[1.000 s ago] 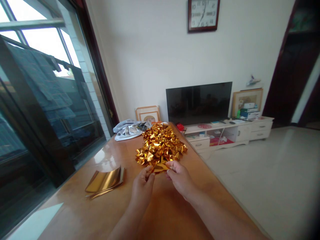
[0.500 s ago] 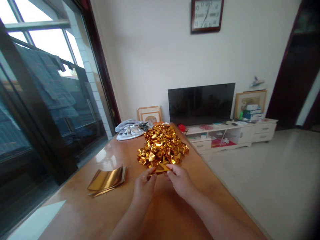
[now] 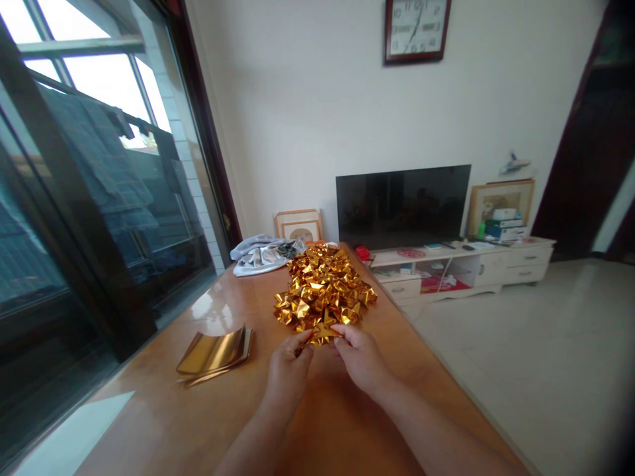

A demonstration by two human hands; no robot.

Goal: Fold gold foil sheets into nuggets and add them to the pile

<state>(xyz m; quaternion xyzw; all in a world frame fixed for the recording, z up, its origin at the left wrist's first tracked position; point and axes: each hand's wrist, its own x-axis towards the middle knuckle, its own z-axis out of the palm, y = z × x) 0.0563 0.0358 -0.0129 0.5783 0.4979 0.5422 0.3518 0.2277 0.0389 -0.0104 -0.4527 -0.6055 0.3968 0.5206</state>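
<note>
Between my two hands is a folded piece of gold foil paper (image 3: 325,333), held just in front of the heap. My left hand (image 3: 292,357) pinches its left end, and my right hand (image 3: 358,352) grips its right end between thumb and fingers. Right behind it rises a heap of folded gold foil pieces (image 3: 322,284), shiny and crumpled-looking. To the left of my left hand lies a stack of flat gold foil sheets (image 3: 213,354), its edges curling up. The undersides of my fingers are hidden.
The wooden table (image 3: 163,423) carries a pale sheet (image 3: 82,430) at its near left corner and a grey-white cloth bundle (image 3: 262,254) at the far end. Beyond stand a television (image 3: 401,206) and a white cabinet (image 3: 491,268). A glass door (image 3: 99,198) is on the left.
The gold foil piece between my hands looks more opened out and its surface has changed shape. My hands stay nearly in place. The view has shifted slightly.
</note>
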